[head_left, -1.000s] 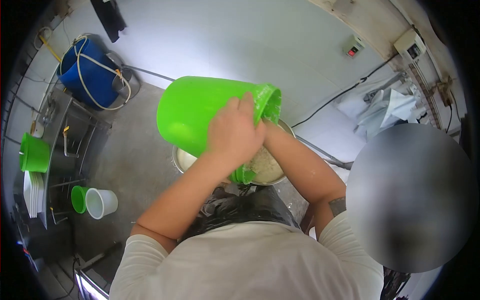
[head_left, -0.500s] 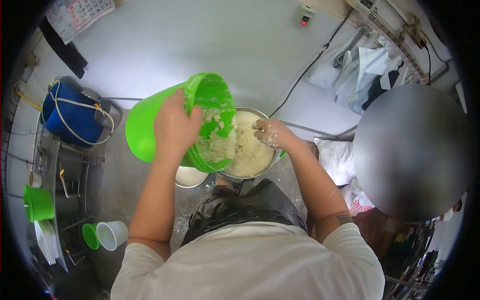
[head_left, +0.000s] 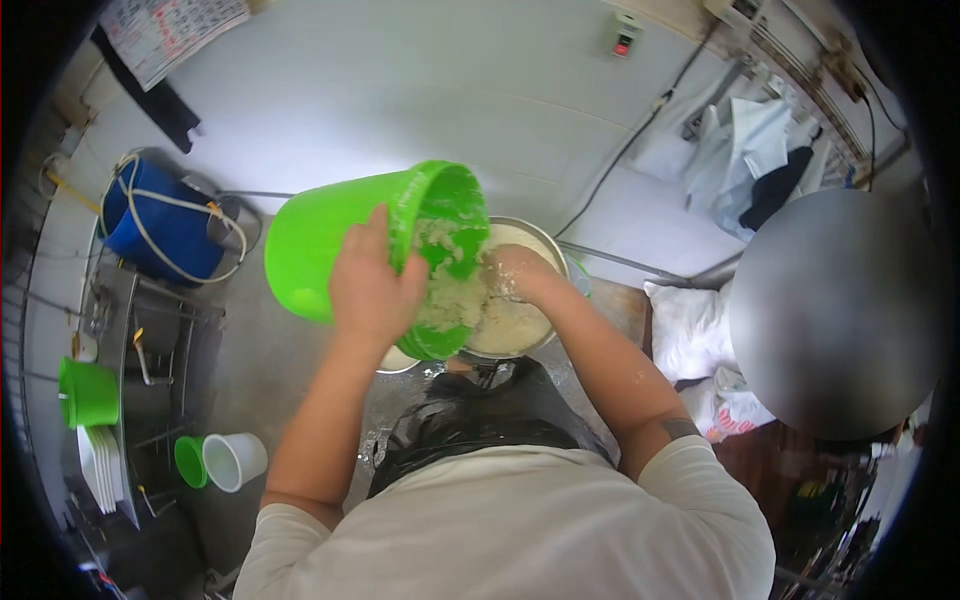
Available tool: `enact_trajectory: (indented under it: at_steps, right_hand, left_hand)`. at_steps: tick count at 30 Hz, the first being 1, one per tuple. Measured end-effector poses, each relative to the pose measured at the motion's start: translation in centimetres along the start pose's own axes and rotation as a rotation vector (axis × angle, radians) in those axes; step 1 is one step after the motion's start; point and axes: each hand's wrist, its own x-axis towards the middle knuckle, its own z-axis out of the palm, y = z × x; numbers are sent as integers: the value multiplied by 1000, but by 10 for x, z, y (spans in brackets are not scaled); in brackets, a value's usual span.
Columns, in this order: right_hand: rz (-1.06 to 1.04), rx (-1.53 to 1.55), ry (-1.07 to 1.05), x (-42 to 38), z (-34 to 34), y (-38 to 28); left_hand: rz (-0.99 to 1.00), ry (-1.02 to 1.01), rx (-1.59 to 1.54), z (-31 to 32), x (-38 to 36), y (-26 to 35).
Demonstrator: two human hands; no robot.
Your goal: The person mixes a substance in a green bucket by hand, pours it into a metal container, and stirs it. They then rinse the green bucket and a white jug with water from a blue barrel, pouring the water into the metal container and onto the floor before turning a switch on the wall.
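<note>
A large green bucket (head_left: 335,235) lies tilted on its side, its mouth facing right over a round metal pot (head_left: 553,243). My left hand (head_left: 375,285) grips the bucket near its rim, fingers over the top. Pale crumbly stuff (head_left: 450,300) clings inside the bucket, and more of it (head_left: 510,328) fills the pot. At the bucket's mouth, above the pot, is my right hand (head_left: 517,272), coated with white bits. Its fingers are partly hidden in the crumbly stuff, so their hold is unclear.
A blue barrel (head_left: 165,225) with a hose stands at the left. Lower left are a white bucket (head_left: 235,461) and green buckets (head_left: 90,393). White sacks (head_left: 690,330) and a big grey round object (head_left: 835,315) are at the right. A pale bowl (head_left: 398,361) sits below the green bucket.
My right hand has moved left to the bucket's mouth, into the crumbly stuff. The whole view has shifted slightly, and my left hand keeps its grip on the bucket.
</note>
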Motion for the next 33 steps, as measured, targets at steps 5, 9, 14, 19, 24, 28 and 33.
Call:
enact_trajectory:
  at_steps: [5,9,14,19,24,28,33]
  right_hand:
    - [-300,83,118,71,55,-80]
    - [-331,-87,40,106,74,-125]
    - [-347,-192,-51,127,79,-142]
    - [-359,-255,-136,119,58,-124]
    - [-342,-325,-261,80,19,-92]
    - [-291,-386,-384,42,-26,-64]
    - [-88,-427,-485,22,-73,-51]
  left_hand:
    - [112,-51,-17,4,-36,27]
    - [187,-116,-93,-2,-57,49]
    - [180,-91,-132,-6,-52,43]
    - [72,-23,-111,-10,-17,26]
    - [-79,-26,-83,-11,10,15]
    - [-48,-56,-52,-5,20,12]
    - [-34,-7,-47,1,23,-4]
